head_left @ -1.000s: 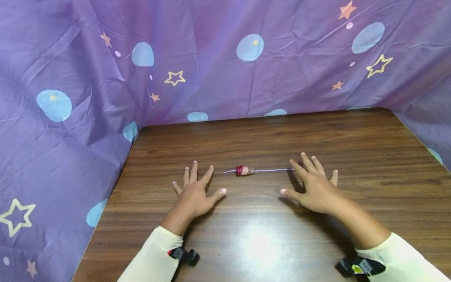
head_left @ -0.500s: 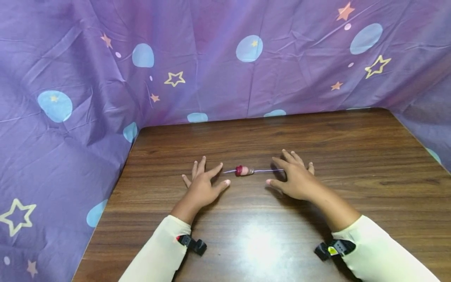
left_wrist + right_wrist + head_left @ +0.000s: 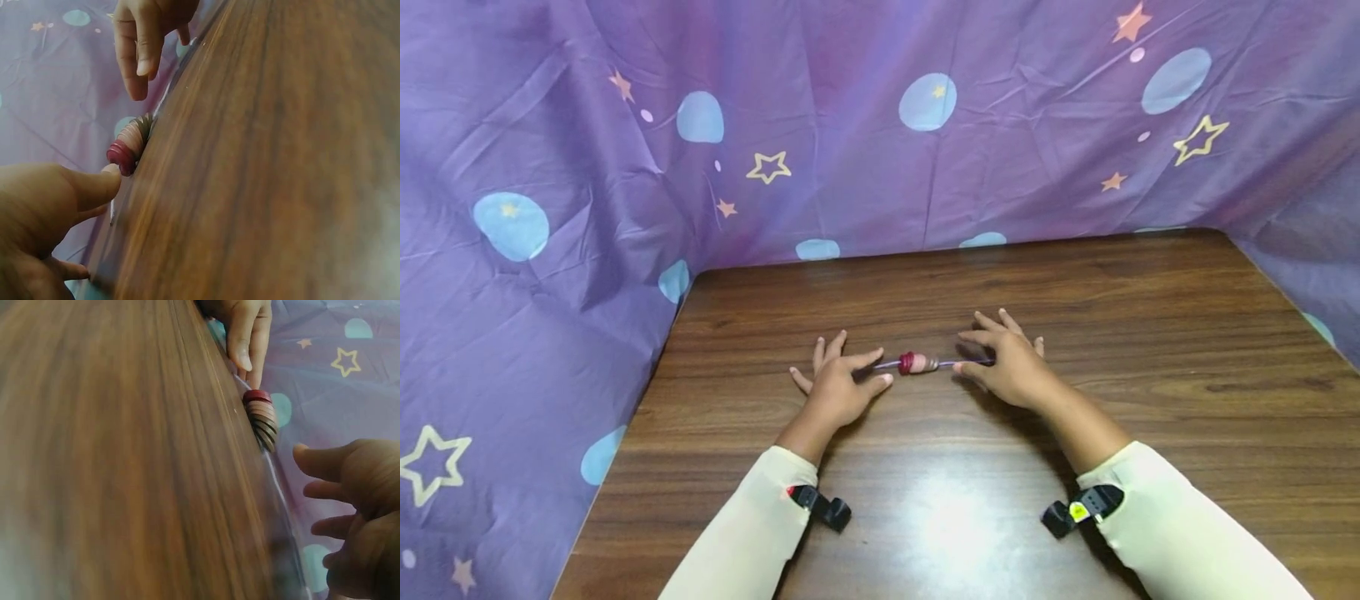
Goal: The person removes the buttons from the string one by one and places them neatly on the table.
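"Where's the cord (image 3: 888, 365)?"

"Lying on the table (image 3: 760, 300), stretched between the two hands, with a stack of rings (image 3: 917, 363) threaded on it."

"How do the ring colours run?"

"Dark red nearest the left hand (image 3: 838, 390), pink in the middle, brownish-grey nearest the right hand (image 3: 1011, 367)."

"And has either hand got hold of it?"

"Neither. The left has its fingers spread, thumb and forefinger parted around one end of the cord; I can't tell whether they touch it. The right is loosely spread too, thumb and forefinger parted over the other length, its thumb clear of the rings."

"What's beyond the hands?"

"A purple cloth (image 3: 842, 108) printed with stars, hanging past the table's far edge."
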The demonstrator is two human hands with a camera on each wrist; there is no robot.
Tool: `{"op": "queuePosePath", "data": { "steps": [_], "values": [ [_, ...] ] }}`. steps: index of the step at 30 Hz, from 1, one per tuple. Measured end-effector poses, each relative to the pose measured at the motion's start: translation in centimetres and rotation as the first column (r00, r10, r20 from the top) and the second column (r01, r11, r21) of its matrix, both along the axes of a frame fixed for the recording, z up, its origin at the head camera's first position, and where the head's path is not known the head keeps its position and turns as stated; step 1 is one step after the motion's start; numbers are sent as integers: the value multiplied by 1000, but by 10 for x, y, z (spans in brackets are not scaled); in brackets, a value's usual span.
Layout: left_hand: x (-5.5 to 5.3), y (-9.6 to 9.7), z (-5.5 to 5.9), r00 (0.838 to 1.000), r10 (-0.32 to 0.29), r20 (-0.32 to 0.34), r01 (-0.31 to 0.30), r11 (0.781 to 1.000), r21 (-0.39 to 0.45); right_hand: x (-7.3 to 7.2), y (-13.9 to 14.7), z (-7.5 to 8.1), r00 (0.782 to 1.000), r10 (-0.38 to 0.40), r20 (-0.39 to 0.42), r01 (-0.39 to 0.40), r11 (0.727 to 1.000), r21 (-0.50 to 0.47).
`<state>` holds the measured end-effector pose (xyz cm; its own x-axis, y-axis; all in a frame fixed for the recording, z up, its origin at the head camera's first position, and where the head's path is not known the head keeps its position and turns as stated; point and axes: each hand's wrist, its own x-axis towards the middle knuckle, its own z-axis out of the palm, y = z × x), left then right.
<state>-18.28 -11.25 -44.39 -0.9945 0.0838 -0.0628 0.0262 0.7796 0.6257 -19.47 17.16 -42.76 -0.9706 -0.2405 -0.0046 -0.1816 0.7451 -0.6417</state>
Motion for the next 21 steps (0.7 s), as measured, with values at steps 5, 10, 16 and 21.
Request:
{"op": "queuePosePath", "data": {
  "steps": [5,10,16,21],
  "values": [
    [-5,6,-3,999,49,-1,-49,998,37,-6,-6,-7,1000,-27,2,27,998,-53],
    [-8,11,-6,997,76,-32,-73,995,71,-11,-13,-13,1000,-29,-14,28,998,-65],
    [-8,15,-8,993,108,-46,-102,988,113,-10,-21,-18,999,-45,21,47,996,-80],
    [-9,19,-7,990,131,-58,-124,985,119,-11,-24,-19,997,-71,13,72,994,-86]
  ]
}}
